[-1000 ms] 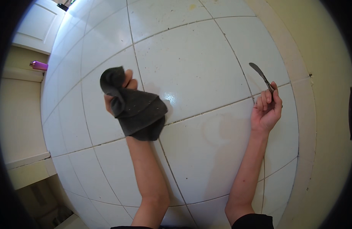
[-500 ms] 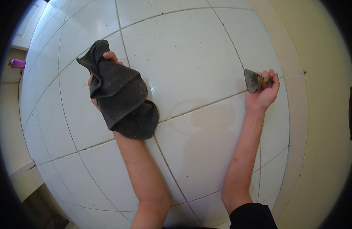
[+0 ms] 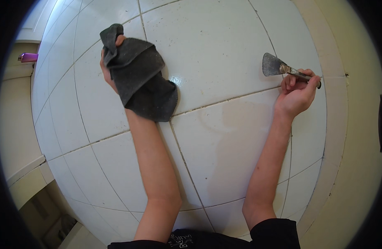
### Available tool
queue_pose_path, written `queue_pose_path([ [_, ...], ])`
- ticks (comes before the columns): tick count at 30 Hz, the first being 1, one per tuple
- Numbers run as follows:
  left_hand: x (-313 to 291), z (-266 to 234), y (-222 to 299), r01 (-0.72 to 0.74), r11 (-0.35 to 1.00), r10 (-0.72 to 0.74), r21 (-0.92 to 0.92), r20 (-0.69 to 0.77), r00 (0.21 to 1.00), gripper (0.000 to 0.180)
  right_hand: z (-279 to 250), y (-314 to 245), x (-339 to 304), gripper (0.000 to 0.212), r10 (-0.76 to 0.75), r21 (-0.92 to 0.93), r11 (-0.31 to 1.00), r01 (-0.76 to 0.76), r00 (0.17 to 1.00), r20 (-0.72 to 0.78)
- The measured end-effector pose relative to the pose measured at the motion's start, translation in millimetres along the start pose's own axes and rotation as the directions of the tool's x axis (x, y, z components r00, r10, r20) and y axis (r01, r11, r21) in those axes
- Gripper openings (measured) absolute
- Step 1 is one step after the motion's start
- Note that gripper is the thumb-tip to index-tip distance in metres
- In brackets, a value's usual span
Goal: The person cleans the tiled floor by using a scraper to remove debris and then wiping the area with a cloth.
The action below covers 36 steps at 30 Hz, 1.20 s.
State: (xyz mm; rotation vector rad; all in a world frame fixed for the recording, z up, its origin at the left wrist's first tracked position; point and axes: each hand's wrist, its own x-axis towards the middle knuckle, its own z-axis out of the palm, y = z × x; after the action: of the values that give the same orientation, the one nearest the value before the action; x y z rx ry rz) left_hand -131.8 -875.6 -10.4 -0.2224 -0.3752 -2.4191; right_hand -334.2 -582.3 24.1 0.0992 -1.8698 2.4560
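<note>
My left hand (image 3: 109,72) grips a dark grey cloth (image 3: 137,74), which hangs in folds over most of the hand and wrist. Only a fingertip and the hand's outer edge show past the fabric. On the right, my right hand (image 3: 298,94) is closed around the handle of a scraper (image 3: 274,65). Its flat, worn metal blade fans out toward the left, and the neck is crusted with a pale brown residue. Both hands are over white floor tiles (image 3: 216,54), which carry small dark specks and dirty grout lines.
A pale wall (image 3: 357,137) with a beige skirting (image 3: 335,124) runs along the right side. At the far left are cream cabinets (image 3: 17,120) and a purple object (image 3: 29,57). A shadowy opening (image 3: 46,220) lies at the lower left.
The cloth and my left hand have moved farther away. In my right hand the scraper has turned, so more of its handle and blade show, and that hand has shifted slightly right.
</note>
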Motion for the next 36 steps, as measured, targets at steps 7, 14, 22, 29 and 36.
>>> queue_pose_path([
  [7, -4.5, 16.7, -29.3, 0.028, 0.963, -0.022, 0.268, -0.026, 0.999, 0.057, -2.5, 4.1, 3.4, 0.045, 0.076, 0.05, 0.996, -0.075, 0.997, -0.026],
  [14, 5.4, 26.7, -37.0, 0.04, 0.715, 0.195, 0.698, -0.254, 0.947, 0.043, 7.4, 4.2, -0.7, 0.041, 0.07, -0.019, 0.997, -0.069, 0.997, 0.02],
  [22, 8.3, 31.2, -49.2, -0.027, 0.703, 0.296, 0.711, -0.258, 0.92, 0.044, 12.8, 8.8, -6.9, 0.037, 0.035, -0.085, 0.996, -0.028, 0.996, 0.08],
  [29, 10.0, 34.7, -53.1, -0.081, 0.739, 0.309, 0.669, -0.23, 0.923, 0.046, 9.1, 10.1, -1.8, 0.037, 0.037, -0.017, 0.999, -0.036, 0.994, 0.098],
  [36, 9.4, 38.7, -50.9, -0.033, 0.672, 0.285, 0.74, -0.217, 0.934, 0.048, 8.1, 6.9, -1.2, 0.035, 0.057, 0.019, 0.998, -0.059, 0.993, 0.101],
])
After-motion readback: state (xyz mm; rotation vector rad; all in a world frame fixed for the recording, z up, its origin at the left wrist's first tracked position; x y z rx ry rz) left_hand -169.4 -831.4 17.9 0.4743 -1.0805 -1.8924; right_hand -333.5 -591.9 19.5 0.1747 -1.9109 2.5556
